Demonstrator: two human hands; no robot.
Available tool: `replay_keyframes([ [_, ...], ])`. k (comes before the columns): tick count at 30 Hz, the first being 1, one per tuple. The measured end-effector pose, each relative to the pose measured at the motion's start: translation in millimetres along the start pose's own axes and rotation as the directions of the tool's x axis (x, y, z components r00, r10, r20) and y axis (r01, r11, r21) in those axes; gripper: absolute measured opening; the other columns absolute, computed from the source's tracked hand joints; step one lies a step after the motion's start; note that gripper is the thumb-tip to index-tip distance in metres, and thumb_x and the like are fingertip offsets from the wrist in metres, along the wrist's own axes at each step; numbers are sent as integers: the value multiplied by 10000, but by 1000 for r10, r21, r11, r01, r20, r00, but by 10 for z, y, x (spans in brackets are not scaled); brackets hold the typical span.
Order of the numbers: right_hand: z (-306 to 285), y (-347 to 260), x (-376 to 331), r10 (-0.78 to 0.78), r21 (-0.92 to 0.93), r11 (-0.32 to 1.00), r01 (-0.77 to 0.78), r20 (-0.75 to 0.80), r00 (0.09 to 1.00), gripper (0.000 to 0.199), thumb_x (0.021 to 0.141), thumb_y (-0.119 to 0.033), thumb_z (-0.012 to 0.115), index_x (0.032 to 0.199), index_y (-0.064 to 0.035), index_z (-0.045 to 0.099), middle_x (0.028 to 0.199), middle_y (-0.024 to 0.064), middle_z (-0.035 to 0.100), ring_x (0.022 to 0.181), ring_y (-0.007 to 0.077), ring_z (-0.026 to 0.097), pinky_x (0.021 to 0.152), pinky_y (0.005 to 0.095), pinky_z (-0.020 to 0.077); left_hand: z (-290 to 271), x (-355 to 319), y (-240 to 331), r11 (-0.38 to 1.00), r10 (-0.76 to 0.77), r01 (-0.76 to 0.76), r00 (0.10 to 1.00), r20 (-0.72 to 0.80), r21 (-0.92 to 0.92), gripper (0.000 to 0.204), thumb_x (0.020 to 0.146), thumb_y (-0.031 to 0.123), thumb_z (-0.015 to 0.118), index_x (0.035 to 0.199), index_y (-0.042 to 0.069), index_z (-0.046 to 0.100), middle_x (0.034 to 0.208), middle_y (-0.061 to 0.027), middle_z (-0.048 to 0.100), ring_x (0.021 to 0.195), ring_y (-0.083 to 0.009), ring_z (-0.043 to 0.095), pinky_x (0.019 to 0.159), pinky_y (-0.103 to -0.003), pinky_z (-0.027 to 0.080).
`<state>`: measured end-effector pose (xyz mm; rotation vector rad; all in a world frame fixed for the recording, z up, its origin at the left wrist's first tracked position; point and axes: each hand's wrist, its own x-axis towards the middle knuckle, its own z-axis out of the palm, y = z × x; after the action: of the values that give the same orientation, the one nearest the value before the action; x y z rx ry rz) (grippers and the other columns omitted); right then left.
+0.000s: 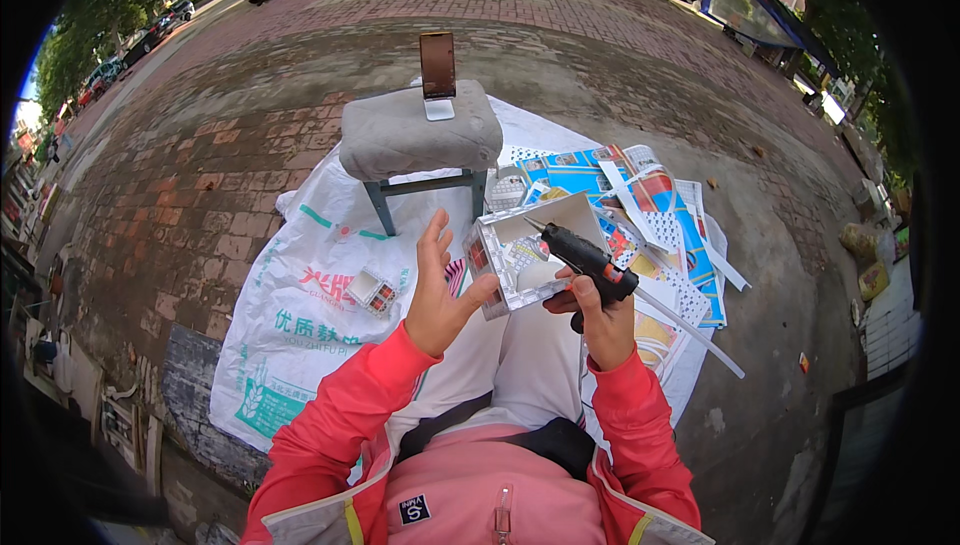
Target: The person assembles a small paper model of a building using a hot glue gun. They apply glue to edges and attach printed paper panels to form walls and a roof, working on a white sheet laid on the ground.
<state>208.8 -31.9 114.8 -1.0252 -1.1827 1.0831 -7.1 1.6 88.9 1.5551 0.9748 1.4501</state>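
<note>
Head view, the only one, with 12 o'clock pointing away from the body. Grasping by the handle, in the closely curled right hand (598, 325), a black, pistol-shaped hot-glue gun (590, 263). Spreading the left hand (445, 290) wide, fingers raised toward 12 o'clock, with nothing gripped; thumb just beside the left wall of an open-topped, white-and-silver box with grid-patterned sides (525, 297).

Lying between the two hands: toward 2 to 3 o'clock from the left, toward 11 from the right. Running along a 10-to-4 o'clock axis, with the thin nozzle crossing over the box's mouth; nearer to the inside, by way of that nozzle, on the right hand's side.

Cannot tell whether nozzle or left thumb touches the box, nor what bears it from below. Hidden behind the right-hand fingers: most of the handle and trigger. Hard to make out inside: a pale, rounded shape. Too nearly square in this bent view to give the box a sure long axis.
</note>
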Motion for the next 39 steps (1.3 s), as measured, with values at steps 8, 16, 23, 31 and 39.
replay_keyframes([
  [8, 1, -92, -133, -178, 9, 984, 178, -17, 984, 374, 936, -275, 649, 1188, -8, 577, 919, 73, 678, 762, 148, 690, 599, 220, 460, 142, 169, 193, 924, -218, 250, 966, 139, -289, 825, 830, 239, 745, 1490, 108, 268, 1501, -177, 195, 1375, -415, 313, 1069, -461, 381],
  [16, -37, -185, -205, -249, -36, 968, 247, -118, 961, 591, 892, -417, 683, 1232, 34, 509, 821, 51, 641, 709, 113, 650, 576, 209, 440, 237, 217, 354, 859, -257, 313, 948, 187, -407, 659, 834, 139, 723, 1418, 159, 418, 1514, -168, 184, 1352, -399, 358, 1037, -421, 412],
  [23, -160, -551, -253, -259, -152, 954, 257, 2, 966, 517, 883, -399, 704, 1146, 25, 567, 823, 18, 554, 648, 87, 508, 606, 227, 413, 255, 200, 481, 903, -197, 233, 971, 135, -360, 650, 827, 116, 729, 1404, 146, 432, 1530, -191, 149, 1372, -398, 331, 1049, -434, 398],
  [31, -54, -692, -199, -168, -414, 887, 206, 127, 978, 294, 890, -254, 714, 947, -1, 577, 739, 44, 504, 636, 134, 437, 576, 271, 378, 266, 129, 552, 905, -199, 230, 973, 120, -358, 663, 826, 0, 710, 1407, 66, 398, 1567, -168, 93, 1393, -299, 310, 1044, -355, 400],
  [39, 31, -691, -136, -169, -411, 889, 201, 115, 979, 286, 885, -242, 718, 909, -7, 557, 706, 57, 483, 615, 145, 428, 559, 283, 374, 292, 109, 514, 929, -171, 199, 979, 114, -313, 670, 820, -29, 703, 1407, 67, 394, 1557, -165, 100, 1392, -296, 308, 1057, -365, 389],
])
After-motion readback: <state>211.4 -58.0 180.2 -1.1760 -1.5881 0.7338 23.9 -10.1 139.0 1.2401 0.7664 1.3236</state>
